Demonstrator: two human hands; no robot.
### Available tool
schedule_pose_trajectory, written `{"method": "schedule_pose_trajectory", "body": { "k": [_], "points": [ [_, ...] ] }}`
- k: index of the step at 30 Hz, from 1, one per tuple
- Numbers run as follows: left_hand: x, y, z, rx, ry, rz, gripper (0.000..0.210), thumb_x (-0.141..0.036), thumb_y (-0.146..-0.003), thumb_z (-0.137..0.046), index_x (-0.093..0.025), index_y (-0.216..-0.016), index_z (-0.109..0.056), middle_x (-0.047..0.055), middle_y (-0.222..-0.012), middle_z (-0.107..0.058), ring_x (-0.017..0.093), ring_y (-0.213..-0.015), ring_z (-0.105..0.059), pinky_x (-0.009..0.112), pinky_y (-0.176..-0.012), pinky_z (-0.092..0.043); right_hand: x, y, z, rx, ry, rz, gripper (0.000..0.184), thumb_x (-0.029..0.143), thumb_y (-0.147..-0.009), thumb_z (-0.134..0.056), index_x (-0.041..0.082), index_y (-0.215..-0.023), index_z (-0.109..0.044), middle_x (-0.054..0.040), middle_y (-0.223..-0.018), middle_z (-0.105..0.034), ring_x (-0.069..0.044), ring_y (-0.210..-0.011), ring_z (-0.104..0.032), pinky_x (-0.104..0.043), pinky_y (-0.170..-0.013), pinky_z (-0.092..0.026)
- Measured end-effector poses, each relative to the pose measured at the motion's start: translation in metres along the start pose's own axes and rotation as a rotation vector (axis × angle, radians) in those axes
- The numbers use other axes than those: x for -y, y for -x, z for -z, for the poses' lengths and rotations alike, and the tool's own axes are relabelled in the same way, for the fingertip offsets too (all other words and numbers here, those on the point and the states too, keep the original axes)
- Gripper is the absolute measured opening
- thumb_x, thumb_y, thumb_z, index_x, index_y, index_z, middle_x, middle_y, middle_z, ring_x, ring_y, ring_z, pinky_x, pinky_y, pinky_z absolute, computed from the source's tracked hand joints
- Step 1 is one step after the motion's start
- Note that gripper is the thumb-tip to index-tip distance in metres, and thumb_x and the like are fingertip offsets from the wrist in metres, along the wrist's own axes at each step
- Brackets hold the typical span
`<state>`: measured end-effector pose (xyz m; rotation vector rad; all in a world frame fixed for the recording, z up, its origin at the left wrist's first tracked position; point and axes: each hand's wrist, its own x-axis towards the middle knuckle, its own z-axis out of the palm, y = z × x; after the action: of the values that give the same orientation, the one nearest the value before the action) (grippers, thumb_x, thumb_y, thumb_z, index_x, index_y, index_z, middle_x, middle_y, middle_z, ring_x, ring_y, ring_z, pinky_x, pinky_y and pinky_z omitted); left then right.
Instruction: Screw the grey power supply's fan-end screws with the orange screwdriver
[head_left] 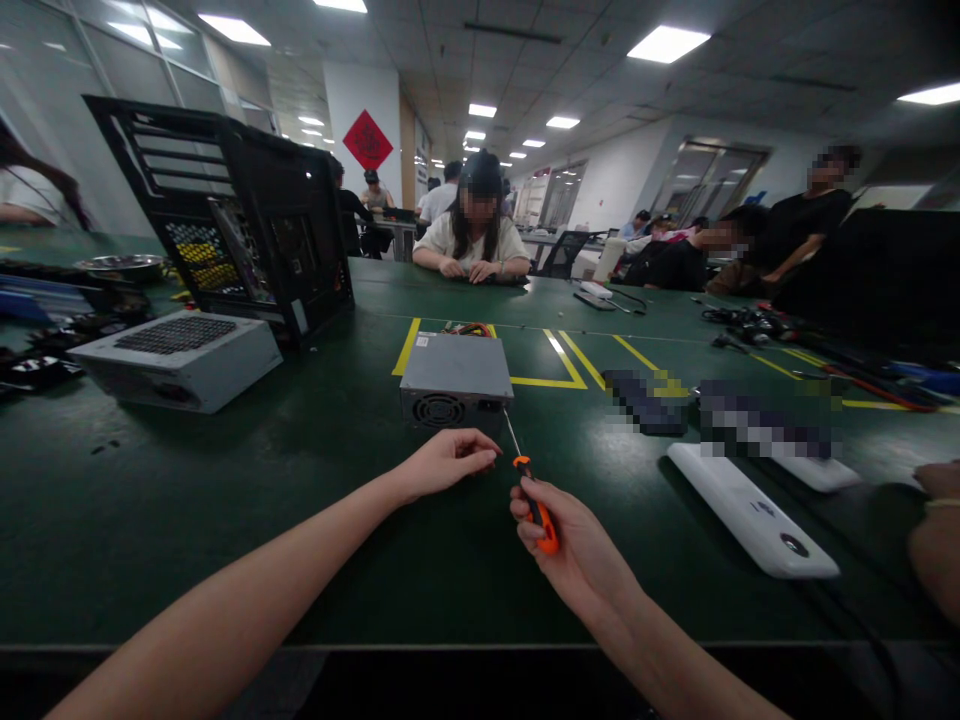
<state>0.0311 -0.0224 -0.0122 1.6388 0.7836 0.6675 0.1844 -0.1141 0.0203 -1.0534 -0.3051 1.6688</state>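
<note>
A grey computer power supply (456, 365) lies on the green table in front of me, its fan grille and socket side facing me. My right hand (559, 520) is wrapped round the orange and black handle of a screwdriver (541, 525). The thin metal shaft points up and away, its tip at the lower right corner of the power supply. Just before the fan side is my left hand (454, 462), with thumb and curled fingers brought close together. Whatever may be between those fingertips is too small to make out.
At left, a second power supply (180, 360) lies beside a black computer case (247, 220). To the right are a white oblong device (750, 510) and a blurred dark item (645, 400). Yellow tape (547, 382) marks the table. A person (472, 235) sits opposite; another person's hand (937, 480) is at far right.
</note>
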Motion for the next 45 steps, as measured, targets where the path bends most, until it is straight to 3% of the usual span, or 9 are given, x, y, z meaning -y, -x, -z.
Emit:
{"method": "schedule_pose_trajectory", "body": {
  "k": [6, 10, 14, 18, 23, 26, 35, 40, 45],
  "points": [
    [0.001, 0.000, -0.002, 0.018, -0.082, -0.049, 0.027, -0.036, -0.082, -0.055, -0.015, -0.098, -0.063, 0.004, -0.088, -0.064, 0.015, -0.080, -0.057, 0.028, -0.072, -0.043, -0.002, 0.001, 0.000, 0.003, 0.000, -0.134, 0.024, 0.024, -0.090, -0.041, 0.011, -0.094, -0.060, -0.0027, -0.068, -0.055, -0.006, -0.052, -0.052, -0.013, -0.039, -0.040],
    [0.001, 0.001, -0.002, 0.009, -0.062, -0.057, 0.025, -0.034, -0.082, -0.055, -0.015, -0.097, -0.062, 0.004, -0.086, -0.064, 0.015, -0.078, -0.058, 0.028, -0.072, -0.044, -0.004, 0.003, 0.002, 0.008, 0.068, 0.054, 0.014, 0.021, -0.081, -0.055, 0.014, -0.093, -0.056, -0.0028, -0.076, -0.056, -0.007, -0.056, -0.052, -0.012, -0.037, -0.035],
    [0.003, 0.002, -0.001, -0.057, -0.132, -0.125, 0.025, -0.034, -0.083, -0.054, -0.017, -0.100, -0.061, 0.004, -0.089, -0.063, 0.015, -0.080, -0.058, 0.027, -0.073, -0.044, -0.005, 0.011, 0.012, 0.025, 0.365, 0.386, 0.042, 0.010, -0.067, -0.064, 0.021, -0.104, -0.047, -0.0033, -0.102, -0.056, -0.012, -0.081, -0.060, -0.019, -0.058, -0.050],
    [0.000, 0.004, 0.001, -0.172, -0.306, -0.188, 0.024, -0.033, -0.085, -0.050, -0.018, -0.101, -0.061, 0.004, -0.089, -0.063, 0.014, -0.075, -0.056, 0.026, -0.068, -0.043, -0.003, 0.009, 0.027, 0.074, 0.801, 0.776, 0.030, 0.019, -0.082, -0.053, 0.024, -0.108, -0.039, -0.0051, -0.110, -0.056, -0.014, -0.095, -0.062, -0.033, -0.087, -0.050],
    [-0.011, 0.010, 0.003, -0.336, -0.576, -0.356, 0.020, -0.026, -0.087, -0.046, -0.019, -0.099, -0.060, 0.004, -0.092, -0.060, 0.015, -0.081, -0.055, 0.027, -0.072, -0.043, 0.009, 0.000, 0.035, -0.064, 1.458, 1.633, 0.031, 0.016, -0.084, -0.053, 0.027, -0.111, -0.043, -0.0080, -0.116, -0.058, -0.016, -0.089, -0.063, -0.027, -0.069, -0.051],
    [-0.014, 0.012, 0.007, -0.431, -0.716, -0.495, 0.021, -0.022, -0.089, -0.042, -0.018, -0.102, -0.058, 0.006, -0.095, -0.059, 0.016, -0.090, -0.054, 0.029, -0.080, -0.043, 0.017, 0.000, 0.029, -0.187, 1.814, 1.877, 0.024, 0.023, -0.082, -0.058, 0.024, -0.105, -0.050, -0.0090, -0.103, -0.065, -0.014, -0.071, -0.062, -0.025, -0.059, -0.047],
    [-0.009, 0.008, 0.027, -0.646, -1.020, -0.594, 0.025, -0.018, -0.087, -0.044, -0.019, -0.109, -0.055, 0.008, -0.114, -0.056, 0.021, -0.110, -0.047, 0.039, -0.096, -0.035, 0.020, -0.010, 0.025, 0.166, 1.759, 2.087, 0.029, 0.012, -0.078, -0.055, 0.024, -0.105, -0.051, -0.0105, -0.107, -0.059, -0.021, -0.102, -0.056, -0.032, -0.076, -0.051],
    [-0.007, 0.007, 0.029, -0.619, -1.029, -0.550, 0.027, -0.019, -0.087, -0.044, -0.020, -0.111, -0.055, 0.008, -0.115, -0.056, 0.021, -0.110, -0.047, 0.040, -0.095, -0.035, 0.019, -0.013, 0.026, -0.010, 1.767, 2.067, 0.014, 0.022, -0.080, -0.058, 0.025, -0.091, -0.049, -0.0058, -0.092, -0.061, -0.016, -0.080, -0.058, -0.028, -0.066, -0.050],
    [-0.007, 0.007, 0.028, -0.612, -1.039, -0.546, 0.026, -0.019, -0.087, -0.043, -0.019, -0.111, -0.054, 0.008, -0.115, -0.055, 0.021, -0.109, -0.047, 0.039, -0.094, -0.035, 0.010, -0.012, 0.028, 0.082, 1.660, 2.074, 0.025, 0.011, -0.073, -0.056, 0.020, -0.095, -0.048, -0.0105, -0.100, -0.055, -0.022, -0.094, -0.054, -0.034, -0.072, -0.051]
  ]
}}
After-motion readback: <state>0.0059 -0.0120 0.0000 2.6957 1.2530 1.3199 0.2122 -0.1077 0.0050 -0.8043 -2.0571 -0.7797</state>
